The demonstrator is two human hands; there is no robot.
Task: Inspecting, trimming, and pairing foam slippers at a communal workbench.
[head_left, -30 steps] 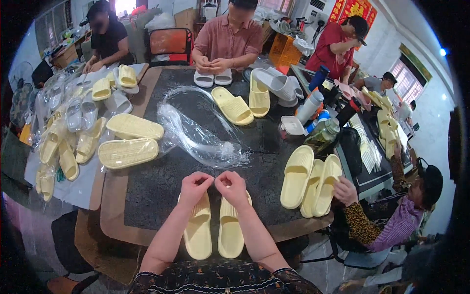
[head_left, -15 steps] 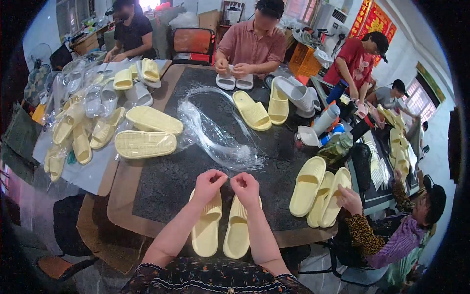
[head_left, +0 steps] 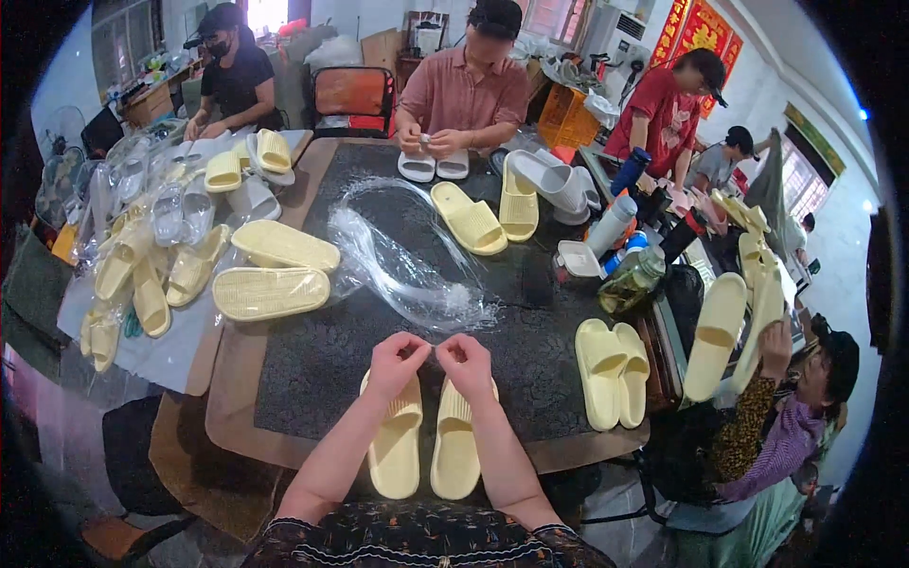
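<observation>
A pair of pale yellow slippers lies side by side at the table's near edge, the left slipper (head_left: 394,458) and the right slipper (head_left: 455,462) with their heels toward me. Over their straps, my left hand (head_left: 399,365) and my right hand (head_left: 465,367) are both closed in a pinch, fingertips almost meeting. Whatever is between the fingers is too small to make out. Just beyond my hands, a heap of clear plastic bags (head_left: 398,260) spreads across the dark table mat (head_left: 312,369).
Left of the bags lie two yellow slippers in clear film (head_left: 271,294), near a pile of bagged slippers (head_left: 128,246). Bottles (head_left: 634,282) and another yellow pair (head_left: 600,364) stand right. A co-worker there holds yellow slippers (head_left: 715,333); another sits opposite behind white slippers (head_left: 453,166).
The co-worker at right has lifted slippers off the table's right side and carried them rightward. My hands stay pinched over the pair, nearly unmoved. The view has shifted slightly.
</observation>
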